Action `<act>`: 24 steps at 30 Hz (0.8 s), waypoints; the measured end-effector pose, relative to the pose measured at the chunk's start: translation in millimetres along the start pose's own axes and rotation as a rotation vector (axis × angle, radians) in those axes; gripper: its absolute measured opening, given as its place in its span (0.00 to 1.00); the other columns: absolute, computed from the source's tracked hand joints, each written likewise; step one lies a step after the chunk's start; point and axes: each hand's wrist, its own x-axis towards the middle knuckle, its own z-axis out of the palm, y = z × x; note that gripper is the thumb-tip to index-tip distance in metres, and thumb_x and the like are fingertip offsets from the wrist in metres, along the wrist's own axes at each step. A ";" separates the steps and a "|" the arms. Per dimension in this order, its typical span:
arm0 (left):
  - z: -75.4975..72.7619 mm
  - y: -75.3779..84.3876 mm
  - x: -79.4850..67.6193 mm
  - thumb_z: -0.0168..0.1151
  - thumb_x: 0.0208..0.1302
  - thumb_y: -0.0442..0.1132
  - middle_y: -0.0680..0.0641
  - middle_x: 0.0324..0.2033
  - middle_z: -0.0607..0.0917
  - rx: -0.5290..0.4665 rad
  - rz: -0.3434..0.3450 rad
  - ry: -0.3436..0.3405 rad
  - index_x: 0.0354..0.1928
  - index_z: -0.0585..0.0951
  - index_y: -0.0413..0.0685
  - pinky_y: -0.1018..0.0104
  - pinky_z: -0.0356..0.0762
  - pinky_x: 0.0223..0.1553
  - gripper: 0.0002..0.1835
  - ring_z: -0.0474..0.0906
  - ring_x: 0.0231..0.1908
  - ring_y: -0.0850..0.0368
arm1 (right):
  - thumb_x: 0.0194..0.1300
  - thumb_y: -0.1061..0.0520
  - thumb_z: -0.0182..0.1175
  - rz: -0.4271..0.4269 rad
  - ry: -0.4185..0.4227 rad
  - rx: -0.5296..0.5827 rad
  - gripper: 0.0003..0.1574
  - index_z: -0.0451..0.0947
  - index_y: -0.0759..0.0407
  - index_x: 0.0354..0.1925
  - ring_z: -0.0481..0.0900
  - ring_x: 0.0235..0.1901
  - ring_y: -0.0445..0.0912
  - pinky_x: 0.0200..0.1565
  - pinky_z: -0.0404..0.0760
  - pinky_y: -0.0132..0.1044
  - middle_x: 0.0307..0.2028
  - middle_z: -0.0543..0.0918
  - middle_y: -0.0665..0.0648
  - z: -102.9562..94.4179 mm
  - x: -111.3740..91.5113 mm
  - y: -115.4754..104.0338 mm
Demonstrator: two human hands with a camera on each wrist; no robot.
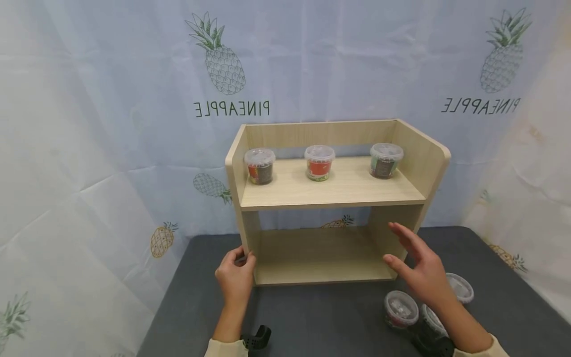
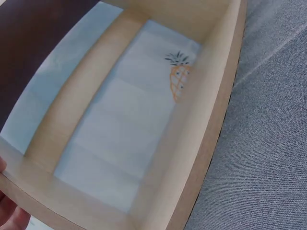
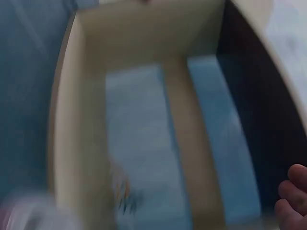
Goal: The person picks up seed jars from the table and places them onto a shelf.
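A pale wooden two-tier shelf [image 1: 330, 198] stands on the dark table. My left hand [image 1: 236, 275] grips the front edge of its left side panel; in the left wrist view, fingertips [image 2: 14, 218] show at that panel's edge. In the head view my right hand [image 1: 421, 270], fingers spread and holding nothing, is in front of the shelf's right side. On the upper tier stand three lidded plastic cups: a left cup [image 1: 260, 166], a middle cup [image 1: 319, 162] and a right cup [image 1: 386, 160]. The lower tier [image 1: 321, 255] has nothing on it.
More lidded cups stand on the table at the right: one cup [image 1: 401, 308] in front of the shelf, another [image 1: 459, 287] beyond my right wrist, and a third [image 1: 432, 320] partly hidden by my forearm. A pineapple-printed cloth [image 1: 111, 124] hangs behind the dark table [image 1: 321, 317].
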 end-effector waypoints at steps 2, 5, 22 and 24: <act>0.8 0.1 -0.1 0.71 0.50 0.28 0.44 0.31 0.88 -0.004 0.001 0.003 0.34 0.87 0.38 0.85 0.78 0.26 0.07 0.86 0.25 0.51 | 0.60 0.67 0.67 0.066 0.036 -0.043 0.46 0.63 0.53 0.72 0.63 0.64 0.22 0.59 0.63 0.10 0.67 0.70 0.41 -13.7 -12.3 15.4; 2.2 -0.7 -0.1 0.71 0.49 0.26 0.43 0.30 0.88 -0.009 0.009 0.017 0.33 0.87 0.37 0.85 0.78 0.26 0.07 0.86 0.24 0.50 | 0.65 0.60 0.65 0.190 0.085 -0.113 0.42 0.61 0.47 0.73 0.60 0.62 0.16 0.54 0.61 0.06 0.66 0.68 0.32 -35.0 -26.9 34.5; 2.7 -0.2 0.6 0.70 0.50 0.27 0.43 0.29 0.88 0.008 0.017 0.023 0.32 0.87 0.37 0.85 0.78 0.26 0.06 0.86 0.23 0.53 | 0.71 0.32 0.48 0.822 -0.125 -0.205 0.58 0.36 0.64 0.77 0.56 0.64 0.78 0.51 0.69 0.69 0.73 0.46 0.77 -98.0 -66.0 133.7; 2.7 0.2 0.9 0.71 0.49 0.27 0.43 0.29 0.88 0.005 0.016 0.024 0.32 0.87 0.37 0.85 0.78 0.26 0.06 0.86 0.23 0.52 | 0.71 0.31 0.48 0.857 -0.157 -0.160 0.60 0.33 0.64 0.77 0.53 0.66 0.78 0.53 0.67 0.70 0.73 0.43 0.78 -95.6 -69.7 139.7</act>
